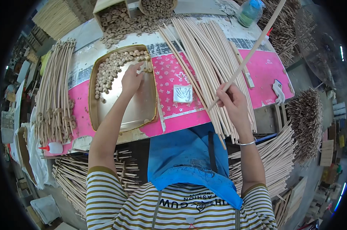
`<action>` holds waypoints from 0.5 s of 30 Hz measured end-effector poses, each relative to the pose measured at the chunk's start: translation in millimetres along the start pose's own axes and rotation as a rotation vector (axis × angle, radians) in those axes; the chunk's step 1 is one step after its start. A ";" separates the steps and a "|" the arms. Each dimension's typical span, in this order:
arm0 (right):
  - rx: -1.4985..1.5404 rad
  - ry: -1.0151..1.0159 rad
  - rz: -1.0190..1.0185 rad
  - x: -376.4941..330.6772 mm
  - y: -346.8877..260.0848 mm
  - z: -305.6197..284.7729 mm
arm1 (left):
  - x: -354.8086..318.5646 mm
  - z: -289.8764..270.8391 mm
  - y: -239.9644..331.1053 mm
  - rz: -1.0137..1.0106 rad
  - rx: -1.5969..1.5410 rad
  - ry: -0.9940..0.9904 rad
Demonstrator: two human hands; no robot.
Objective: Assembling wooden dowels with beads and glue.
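Observation:
My right hand (pixel 233 101) is closed around a long wooden dowel (pixel 254 50), which slants up to the far right. Its lower end points down over a bundle of loose dowels (pixel 204 57) lying on the table. My left hand (pixel 132 79) reaches into a shallow metal tray (pixel 123 111). Its thumb and forefinger look slightly apart beside the round wooden beads (pixel 108 71) along the tray's far side. Whether the fingertips touch a bead is hard to make out. Between the hands sits a small square dish (pixel 182 94) with a whitish substance in it.
Ring-shaped wooden pieces (pixel 142 23) spill from boxes at the back. Sticks with pieces fitted on them (pixel 54 92) are stacked at left. A white glue bottle with red tip (pixel 52 148) lies at the left corner. A fan (pixel 319 36) stands far right.

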State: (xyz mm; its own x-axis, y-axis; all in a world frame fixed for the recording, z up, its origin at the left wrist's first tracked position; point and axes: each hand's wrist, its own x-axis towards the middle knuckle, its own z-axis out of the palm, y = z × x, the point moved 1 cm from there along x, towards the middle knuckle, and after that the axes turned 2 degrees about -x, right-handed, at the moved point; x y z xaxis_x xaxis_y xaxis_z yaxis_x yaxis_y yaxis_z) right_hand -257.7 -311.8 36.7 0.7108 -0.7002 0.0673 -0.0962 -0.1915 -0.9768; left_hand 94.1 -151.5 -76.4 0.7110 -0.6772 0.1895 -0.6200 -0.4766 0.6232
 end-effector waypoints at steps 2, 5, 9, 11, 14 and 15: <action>0.023 0.010 0.010 9.2 -2.6 11.0 | 6.6 8.9 5.3 0.012 0.022 0.006; -0.025 -0.021 -0.080 32.6 6.9 30.5 | 11.8 13.2 -1.7 0.005 0.111 -0.022; -0.121 -0.093 -0.167 59.2 22.1 60.1 | -2.9 -0.5 0.1 0.002 -0.080 0.059; -0.153 -0.114 -0.220 64.5 30.6 66.6 | -30.0 -19.4 50.2 0.015 -0.347 0.007; -0.269 -0.106 -0.251 67.0 27.3 69.0 | -110.0 -19.2 105.2 0.074 -0.372 -0.129; -0.289 -0.102 -0.241 68.0 26.6 68.7 | -129.5 -11.2 116.4 0.226 -0.367 -0.167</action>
State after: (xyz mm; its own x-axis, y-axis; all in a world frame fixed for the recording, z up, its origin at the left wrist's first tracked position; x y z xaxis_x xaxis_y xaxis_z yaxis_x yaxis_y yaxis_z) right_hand -164.1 -317.2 1.4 0.8014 -0.5418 0.2533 -0.0995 -0.5383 -0.8368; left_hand -66.4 -113.0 -20.0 0.4893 -0.8369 0.2453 -0.5736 -0.0970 0.8134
